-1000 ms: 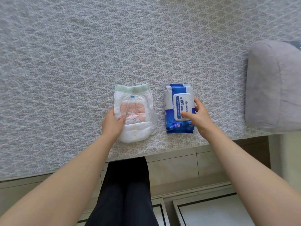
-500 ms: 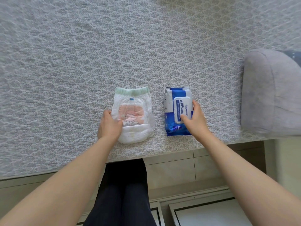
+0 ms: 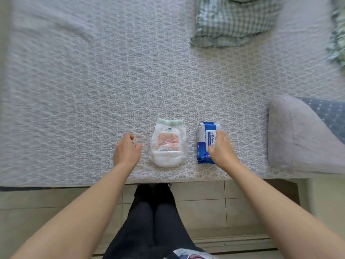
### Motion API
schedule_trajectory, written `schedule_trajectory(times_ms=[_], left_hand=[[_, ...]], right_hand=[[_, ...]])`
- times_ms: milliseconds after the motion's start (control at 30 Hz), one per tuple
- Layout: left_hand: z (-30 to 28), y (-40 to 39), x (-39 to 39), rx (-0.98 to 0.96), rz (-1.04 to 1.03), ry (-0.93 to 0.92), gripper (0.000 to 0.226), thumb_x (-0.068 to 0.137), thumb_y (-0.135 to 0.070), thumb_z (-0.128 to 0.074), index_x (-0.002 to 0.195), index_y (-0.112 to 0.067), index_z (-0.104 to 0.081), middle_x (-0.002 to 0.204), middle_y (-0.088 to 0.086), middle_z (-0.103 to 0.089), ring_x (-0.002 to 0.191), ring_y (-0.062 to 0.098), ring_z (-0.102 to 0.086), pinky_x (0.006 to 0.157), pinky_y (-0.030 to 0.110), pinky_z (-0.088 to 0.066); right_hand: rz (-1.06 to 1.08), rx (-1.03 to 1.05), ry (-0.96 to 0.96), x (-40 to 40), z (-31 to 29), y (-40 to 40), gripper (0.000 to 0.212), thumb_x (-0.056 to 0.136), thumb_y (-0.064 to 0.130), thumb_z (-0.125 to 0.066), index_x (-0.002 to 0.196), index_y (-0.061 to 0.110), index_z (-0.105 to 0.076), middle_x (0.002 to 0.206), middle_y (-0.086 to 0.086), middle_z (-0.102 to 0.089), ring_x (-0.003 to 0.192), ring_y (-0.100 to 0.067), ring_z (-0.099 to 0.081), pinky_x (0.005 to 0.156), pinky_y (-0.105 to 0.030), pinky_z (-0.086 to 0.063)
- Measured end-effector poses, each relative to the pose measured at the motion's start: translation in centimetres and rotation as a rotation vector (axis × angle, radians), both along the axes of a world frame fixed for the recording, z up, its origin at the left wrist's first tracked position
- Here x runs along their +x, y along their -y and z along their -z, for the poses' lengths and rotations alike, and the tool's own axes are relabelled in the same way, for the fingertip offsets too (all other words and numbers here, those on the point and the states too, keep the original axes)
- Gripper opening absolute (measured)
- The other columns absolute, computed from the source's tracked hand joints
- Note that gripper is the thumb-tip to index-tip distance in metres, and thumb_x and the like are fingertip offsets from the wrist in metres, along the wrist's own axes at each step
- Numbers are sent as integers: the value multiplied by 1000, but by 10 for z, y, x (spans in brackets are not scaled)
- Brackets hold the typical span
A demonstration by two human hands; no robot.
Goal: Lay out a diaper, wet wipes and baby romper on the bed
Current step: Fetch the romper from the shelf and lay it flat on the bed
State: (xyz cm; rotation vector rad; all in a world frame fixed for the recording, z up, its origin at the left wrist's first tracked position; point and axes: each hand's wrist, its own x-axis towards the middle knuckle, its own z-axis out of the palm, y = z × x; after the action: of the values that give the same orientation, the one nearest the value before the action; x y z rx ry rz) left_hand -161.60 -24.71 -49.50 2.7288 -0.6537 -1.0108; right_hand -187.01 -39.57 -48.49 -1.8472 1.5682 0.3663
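A white pull-up diaper (image 3: 169, 144) with a green waistband and a pink print lies flat near the front edge of the grey patterned bed cover (image 3: 93, 90). To its right lies a blue wet wipes pack (image 3: 203, 141) with a white lid. My left hand (image 3: 127, 152) hovers just left of the diaper, clear of it, with its blurred fingers apart. My right hand (image 3: 222, 146) lies over the right half of the pack, fingers curled on the lid. No romper is clearly visible.
A green checked cloth (image 3: 235, 21) lies at the far side of the bed. A grey cushion (image 3: 302, 135) stands at the right by the pack. The bed's front edge runs just below the diaper, with tiled floor and my dark-trousered legs (image 3: 155, 221) beneath. A grey-pink fabric scrap (image 3: 188, 256) shows at the bottom.
My left hand has let go of the diaper and moved left. My right hand has slid further onto the wipes pack. The view has tilted up, showing more of the bed.
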Motion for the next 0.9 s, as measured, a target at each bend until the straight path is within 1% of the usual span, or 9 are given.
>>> schedule_trajectory(times_ms=[100,133,233,367,467,567,633,767,900], left_hand=[[-31,-20,3,-35,1,12,31,97,-27,-50,125,-15,-49,109,2,-63,88,22,-58,69,36,-47],[-40,-27,4,-55,-2,17,31,97,-27,-50,126,-15,-49,109,2,-63,87,22,-58,69,37,-48],[-64,-49,6,-108,-12,35,33,97,-27,-48,127,-15,-49,113,2,-63,89,20,-57,67,35,-46],[-88,-82,9,-173,3,82,37,97,-26,-45,132,-17,-49,125,3,-60,112,22,-52,77,37,-46],[-103,-108,12,-212,24,116,40,97,-23,-45,136,-15,-47,131,2,-58,123,21,-46,86,37,-45],[-108,-140,18,-238,1,135,42,96,-22,-47,137,-15,-48,135,2,-56,127,20,-45,97,38,-45],[-108,-163,22,-249,-25,139,41,96,-20,-47,136,-14,-49,136,3,-56,128,21,-44,101,38,-43],[-111,-214,34,-260,-103,187,39,96,-19,-50,134,-11,-52,128,6,-59,122,23,-48,93,35,-45],[-117,-274,59,-233,-177,257,35,93,-15,-53,126,-7,-57,120,7,-64,114,26,-51,89,38,-47]], right_hand=[[-74,-25,-4,13,-26,-15,36,89,14,-51,123,8,-42,121,-13,-49,99,-30,-50,83,-47,-47],[-113,-35,5,18,-34,-21,35,89,14,-51,122,7,-42,120,-14,-49,99,-31,-51,82,-47,-47],[-213,-24,49,35,-58,-40,43,91,13,-50,131,6,-37,128,-13,-45,113,-32,-48,90,-42,-43],[-364,-38,84,59,-86,-69,54,93,16,-49,143,7,-29,141,-13,-40,125,-30,-42,98,-40,-40],[-482,-63,101,81,-102,-91,57,94,17,-48,145,8,-26,144,-12,-39,127,-30,-40,101,-39,-41],[-561,-88,140,107,-115,-112,53,93,15,-48,142,10,-30,144,-11,-40,127,-28,-40,99,-33,-37],[-630,-99,141,125,-124,-127,53,95,16,-46,144,8,-28,146,-12,-39,132,-27,-37,104,-33,-33],[-823,-147,143,161,-137,-162,53,98,13,-39,148,5,-23,148,-9,-37,137,-24,-30,110,-29,-21],[-962,-224,162,201,-143,-207,52,97,12,-39,146,7,-27,146,-8,-41,135,-26,-33,113,-32,-22]])
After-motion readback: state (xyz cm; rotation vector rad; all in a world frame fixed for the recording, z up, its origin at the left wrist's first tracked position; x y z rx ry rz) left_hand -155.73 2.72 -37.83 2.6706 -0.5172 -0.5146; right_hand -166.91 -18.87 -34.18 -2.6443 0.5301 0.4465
